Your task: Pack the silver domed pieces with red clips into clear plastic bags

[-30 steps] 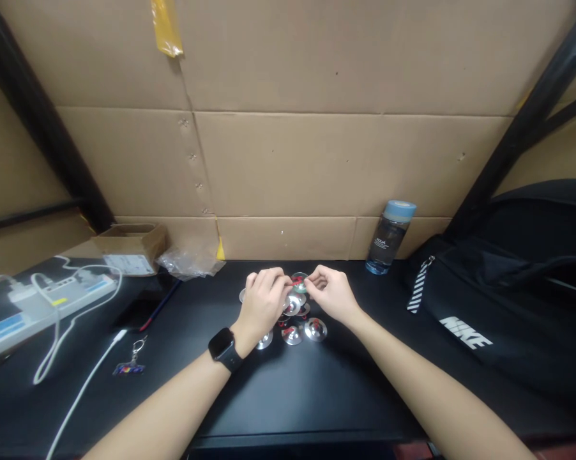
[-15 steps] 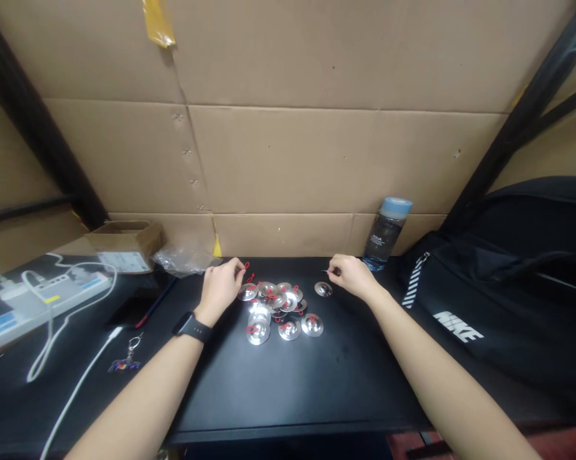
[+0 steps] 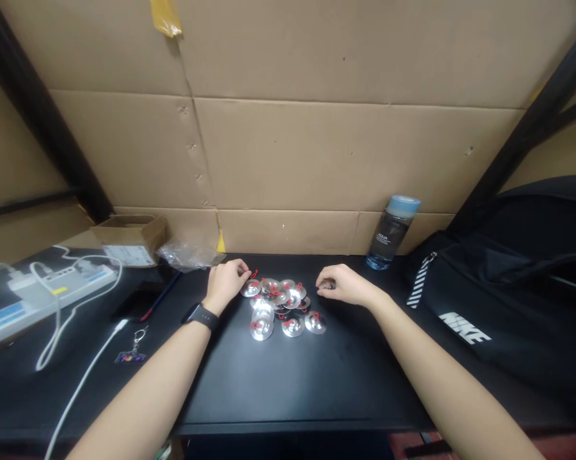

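Small metal finger cymbals [image 3: 261, 329] with red cord loops lie in an overlapping pile on the black table. At the pile's upper left is my left hand [image 3: 228, 280], its fingers pinched together beside a red cord loop [image 3: 254, 274]. What sits between those fingertips is hidden. My right hand [image 3: 348, 284] is to the right of the pile, thumb and fingers curled around a finger cymbal [image 3: 327, 285] close to the tabletop. Its fingers partly cover that cymbal.
A blue-capped bottle [image 3: 392, 233] and black bag [image 3: 489, 300] stand at right. At left are a power strip [image 3: 53, 300] with white cables, a cardboard box [image 3: 132, 239], clear plastic wrap [image 3: 191, 254] and a keychain [image 3: 131, 355]. Cardboard walls the back.
My right hand has lowered and shifted left around the cymbal that lay beside it. My left hand has dropped slightly toward the pile; the raised red loop no longer shows above its fingers.
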The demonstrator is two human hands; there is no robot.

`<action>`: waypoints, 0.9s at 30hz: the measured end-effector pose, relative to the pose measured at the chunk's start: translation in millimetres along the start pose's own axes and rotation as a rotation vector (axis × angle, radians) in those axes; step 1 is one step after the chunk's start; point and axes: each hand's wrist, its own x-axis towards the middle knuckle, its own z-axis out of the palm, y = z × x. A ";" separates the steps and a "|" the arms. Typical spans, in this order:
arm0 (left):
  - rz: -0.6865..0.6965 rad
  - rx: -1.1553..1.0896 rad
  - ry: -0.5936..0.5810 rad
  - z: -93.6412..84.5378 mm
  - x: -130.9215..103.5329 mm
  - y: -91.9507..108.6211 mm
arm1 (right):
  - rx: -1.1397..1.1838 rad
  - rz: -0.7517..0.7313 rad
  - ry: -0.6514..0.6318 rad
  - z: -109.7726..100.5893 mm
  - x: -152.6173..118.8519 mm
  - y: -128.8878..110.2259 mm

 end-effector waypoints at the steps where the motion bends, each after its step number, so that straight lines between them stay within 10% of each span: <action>1: -0.004 -0.007 -0.006 0.1 0.4 0.0 | 0.008 -0.020 0.026 3.4 1.5 -5.1; 8: 0.014 -0.082 -0.010 -1.9 2.3 5.0 | 0.025 -0.203 0.039 38.0 8.4 -38.4; 27: 0.166 -0.111 0.004 -12.6 -12.9 35.8 | -0.021 0.015 0.171 73.9 18.9 -47.0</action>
